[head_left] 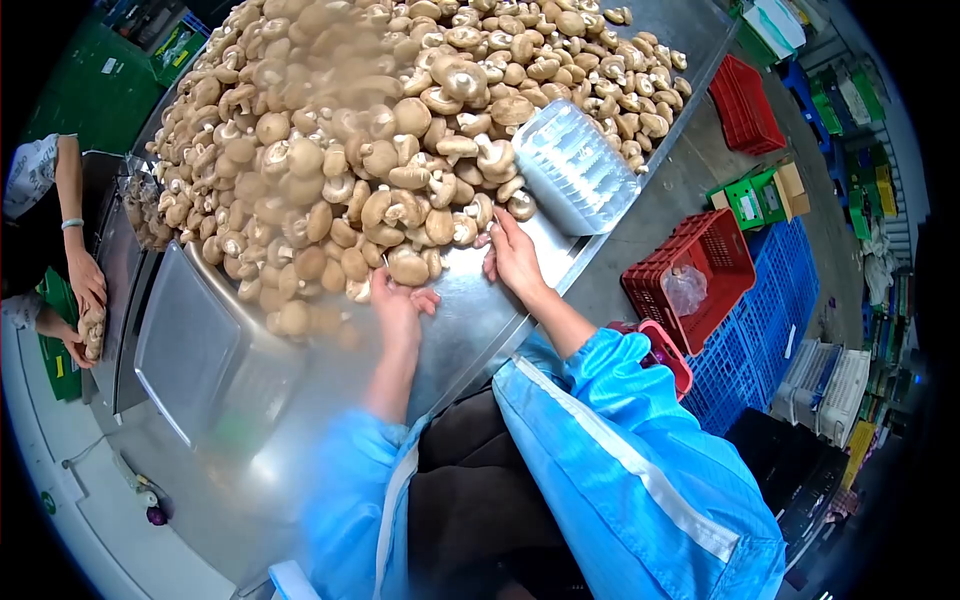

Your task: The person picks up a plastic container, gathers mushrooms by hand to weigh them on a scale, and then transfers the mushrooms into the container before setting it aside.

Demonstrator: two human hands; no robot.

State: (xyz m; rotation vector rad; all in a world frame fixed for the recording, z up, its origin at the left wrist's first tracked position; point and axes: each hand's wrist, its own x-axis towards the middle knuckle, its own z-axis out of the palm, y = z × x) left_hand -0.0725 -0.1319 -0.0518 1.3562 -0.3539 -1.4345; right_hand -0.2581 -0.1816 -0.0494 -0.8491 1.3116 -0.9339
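1. A pale blur hides much of the left of the pile of mushrooms (410, 118), and we cannot make out single caps there; the top edge cuts the pile off.
2. The mushrooms lie heaped on our metal bench (462, 300), caps and stems pointing every way, with no shared long axis.
3. Our hands are apart at the pile's near edge. The left hand (400, 302) curls just below a cap that faces up; we cannot tell whether it grips. The right hand (515, 262) is loosely spread beside the mushrooms, clasping nothing we can see.
4. The clear trays (578, 165) lie stacked by the bench's right edge, slanting; we cannot see inside.
5. A red crate (648, 302) on the right holds a clear bag (685, 290).
6. At left, a co-worker (72, 200), partly cut off, holds mushrooms.
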